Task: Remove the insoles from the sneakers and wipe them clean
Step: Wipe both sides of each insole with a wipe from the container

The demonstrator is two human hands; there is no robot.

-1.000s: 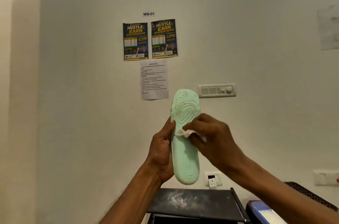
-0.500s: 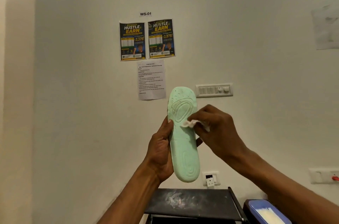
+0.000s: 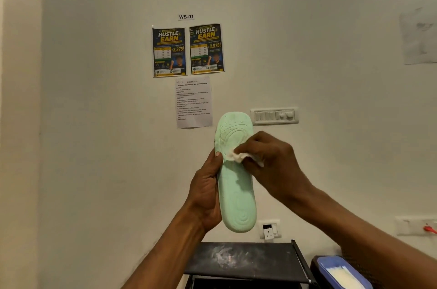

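The insole (image 3: 237, 194) is standing upright between the left hand (image 3: 205, 191) and the right hand (image 3: 274, 161); the wipe (image 3: 236, 157) is lying against it, above the shelf (image 3: 243, 262).

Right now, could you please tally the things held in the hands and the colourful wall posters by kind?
green insole: 1
white wipe: 1
Hustle & Earn posters: 2
Total: 4

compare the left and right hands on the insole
The left hand grips the insole by its side edge; the right hand pinches a white wipe against its face. The left hand sits lower, along the middle; the right hand is higher, on the upper half. Both touch the insole.
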